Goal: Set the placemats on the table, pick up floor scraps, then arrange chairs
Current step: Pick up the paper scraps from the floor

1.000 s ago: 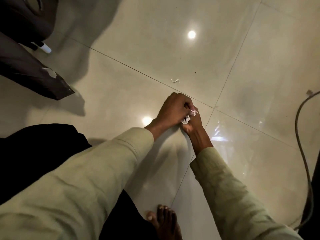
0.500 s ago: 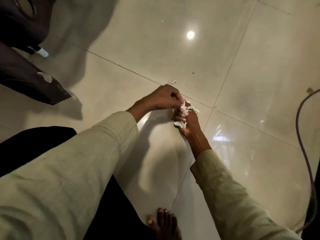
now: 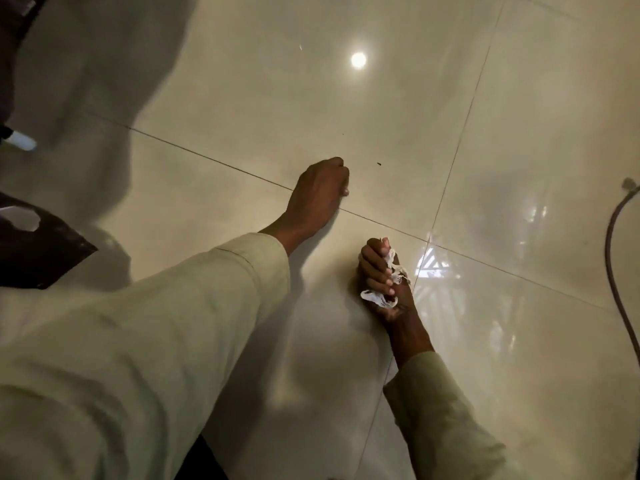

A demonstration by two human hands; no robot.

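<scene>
The person was bent low over the shiny cream floor (image 3: pixel 398 109). The right hand (image 3: pixel 382 277) was held close above the tiles, just beside the spot where the thin lines between the tiles crossed. Its fingers (image 3: pixel 375 271) were curled tight around a bunch of white paper scraps (image 3: pixel 375 296). Bits of the scraps stuck out at the top and the bottom of the fist.

The left hand (image 3: pixel 320 192) was stretched farther out, down on the floor by a tile line. Its fingers were bent under with the back of the hand up, so I could not tell if they pinched anything. A tiny dark speck (image 3: pixel 379 164) lay on the floor just beside that hand.

Both arms wore pale green sleeves (image 3: pixel 156 341). A dark chair part (image 3: pixel 38 258) with a worn white patch showed at the left edge. A white-tipped chair leg (image 3: pixel 20 142) stood above it. A dark cable (image 3: pixel 614 271) curved along the right edge. A round light shone back off the tiles.
</scene>
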